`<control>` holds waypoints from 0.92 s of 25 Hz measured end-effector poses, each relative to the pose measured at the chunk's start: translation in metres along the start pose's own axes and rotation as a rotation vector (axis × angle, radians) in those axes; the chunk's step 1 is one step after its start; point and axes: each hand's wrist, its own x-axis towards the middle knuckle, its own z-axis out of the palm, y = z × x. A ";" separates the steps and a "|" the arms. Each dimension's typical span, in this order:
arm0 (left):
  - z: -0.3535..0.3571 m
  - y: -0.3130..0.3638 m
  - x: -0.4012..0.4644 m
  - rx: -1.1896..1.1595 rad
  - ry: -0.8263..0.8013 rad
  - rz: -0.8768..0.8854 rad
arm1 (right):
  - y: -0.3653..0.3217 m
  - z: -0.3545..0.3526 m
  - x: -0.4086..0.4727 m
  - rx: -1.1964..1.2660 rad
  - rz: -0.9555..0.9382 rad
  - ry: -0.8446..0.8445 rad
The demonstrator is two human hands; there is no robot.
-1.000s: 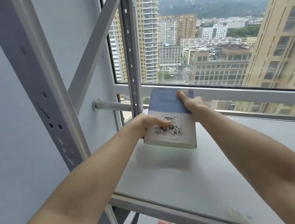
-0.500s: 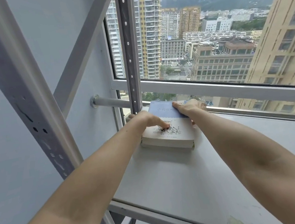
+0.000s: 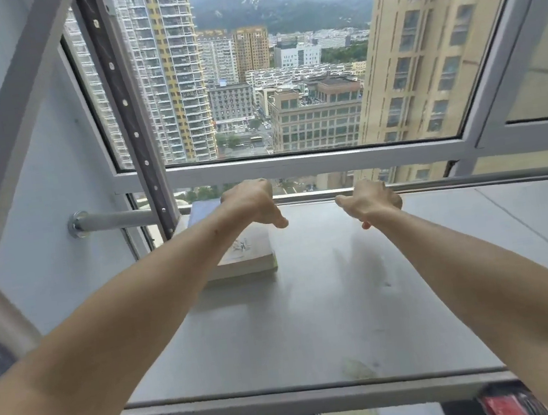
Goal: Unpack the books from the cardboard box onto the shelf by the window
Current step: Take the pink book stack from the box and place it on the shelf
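One grey shelf [image 3: 315, 333] fills the lower view, set against the window [image 3: 283, 68]. Book [image 3: 248, 260] lies flat at the shelf's back left corner, beside the perforated upright [image 3: 141, 147], partly hidden by the left forearm. Left hand [image 3: 253, 204] hangs above the book, fingers loosely curled, holding nothing. Right hand [image 3: 370, 200] hovers over bare shelf well right of the book, likewise relaxed and empty.

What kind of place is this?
Probably a room high up in a city tower: a grey metal shelving rack stands against a big window that overlooks high-rises, with a book lying on the shelf.
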 end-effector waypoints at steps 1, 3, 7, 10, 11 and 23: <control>0.002 0.023 -0.002 0.027 0.005 0.061 | 0.025 -0.010 -0.006 -0.025 0.035 0.013; 0.012 0.066 -0.007 0.041 -0.007 0.182 | 0.072 -0.027 -0.021 -0.096 0.093 0.057; 0.041 0.156 -0.030 0.024 -0.103 0.437 | 0.166 -0.059 -0.073 -0.187 0.220 0.159; 0.067 0.230 -0.061 0.015 -0.119 0.621 | 0.243 -0.083 -0.122 -0.208 0.336 0.225; 0.076 0.260 -0.077 0.011 -0.125 0.695 | 0.272 -0.093 -0.143 -0.213 0.391 0.245; 0.218 0.568 -0.345 0.038 -0.413 1.272 | 0.591 -0.170 -0.414 -0.278 0.938 0.282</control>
